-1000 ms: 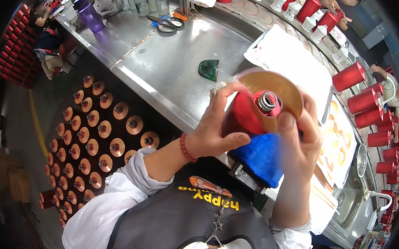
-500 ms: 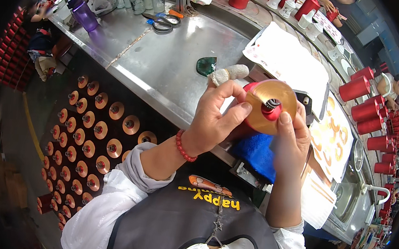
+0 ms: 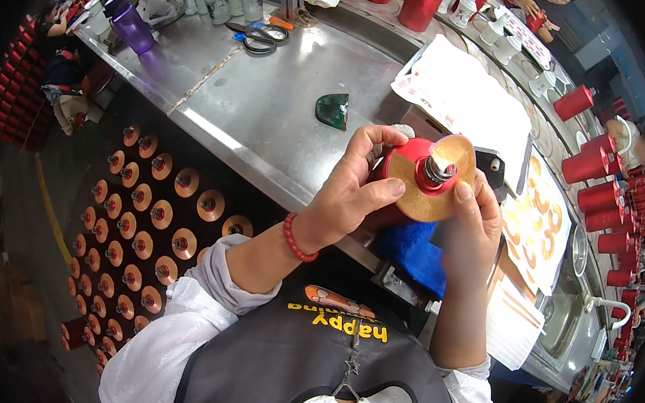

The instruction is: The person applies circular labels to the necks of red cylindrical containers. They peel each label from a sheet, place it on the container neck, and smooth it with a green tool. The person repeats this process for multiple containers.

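Note:
A red bottle (image 3: 408,151) with a dark threaded neck is tilted toward me above the table's near edge. My left hand (image 3: 344,192) is closed round its side, with the thumb on the shoulder and a pale knitted cover on one finger. My right hand (image 3: 479,210) pinches the edge of a thin gold ring-shaped decal (image 3: 422,203). The decal goes round the neck; its lower part lies over the shoulder, and its upper right part stands raised. On the steel table (image 3: 270,95) beyond lies a dark green curved scraper-like piece (image 3: 332,110).
A blue cloth (image 3: 413,254) hangs below the bottle. At right is a sheet of gold decals (image 3: 537,218) near a sink (image 3: 559,319). Scissors (image 3: 259,41) and a purple bottle (image 3: 130,26) stand farther left. Rows of gold-topped bottles (image 3: 134,234) fill the lower left. Red bottles (image 3: 602,167) line a conveyor.
The gold decal has come down over the bottle's neck onto the shoulder, and its ring now shows a split. My left fingers have wrapped farther round the bottle. Bottles on the conveyor have shifted.

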Demonstrator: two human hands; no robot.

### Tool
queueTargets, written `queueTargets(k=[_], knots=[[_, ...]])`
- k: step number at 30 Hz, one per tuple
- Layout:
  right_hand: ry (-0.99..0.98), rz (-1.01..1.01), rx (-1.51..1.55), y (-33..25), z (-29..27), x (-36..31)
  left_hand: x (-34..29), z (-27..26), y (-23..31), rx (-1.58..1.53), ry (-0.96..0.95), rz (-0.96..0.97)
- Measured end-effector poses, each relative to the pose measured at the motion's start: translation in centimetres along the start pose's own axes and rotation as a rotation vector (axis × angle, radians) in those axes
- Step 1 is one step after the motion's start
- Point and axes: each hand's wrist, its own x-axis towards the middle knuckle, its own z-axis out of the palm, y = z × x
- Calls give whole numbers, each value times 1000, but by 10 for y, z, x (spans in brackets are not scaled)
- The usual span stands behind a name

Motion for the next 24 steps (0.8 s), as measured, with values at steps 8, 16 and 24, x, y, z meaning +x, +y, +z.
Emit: queueTargets(k=[8,16,24], knots=[[0,-41,-45,0,4,5,5,-5,-1,-66,-21,-43],[8,7,-6,2,1,9,7,-6,-4,-39,-31,-15],[-76,-159,-188,5,-4,7,7,-4,-5,56,-61,-15]])
